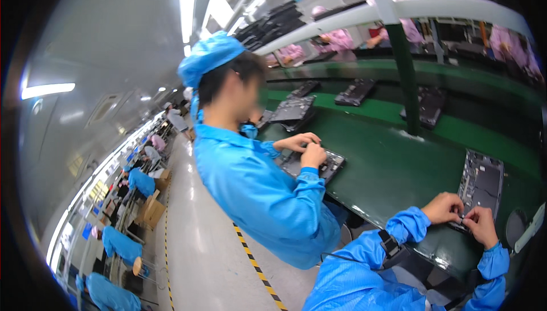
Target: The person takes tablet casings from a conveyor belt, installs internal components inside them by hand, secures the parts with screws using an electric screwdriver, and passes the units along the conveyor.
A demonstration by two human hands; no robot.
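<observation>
An opened laptop base [484,177], dark grey with its inner parts and black battery showing, lies on the green workbench [379,157] in front of me. Over its near edge, my left hand [444,208] reaches in with thumb and fingertips pinched together. My right hand [484,226] comes from the other side, its fingers also closed in a pinch close to the left fingertips. Both sets of fingertips meet at the base's near left part. Whatever small piece they grip is too small to make out.
To my left a co-worker [256,163] in blue works with both hands on another opened laptop base [335,165]. A dark green post [405,77] rises from the bench. More laptop bases [354,92] lie on the green line behind it. A round dark disc [517,225] stands at the right.
</observation>
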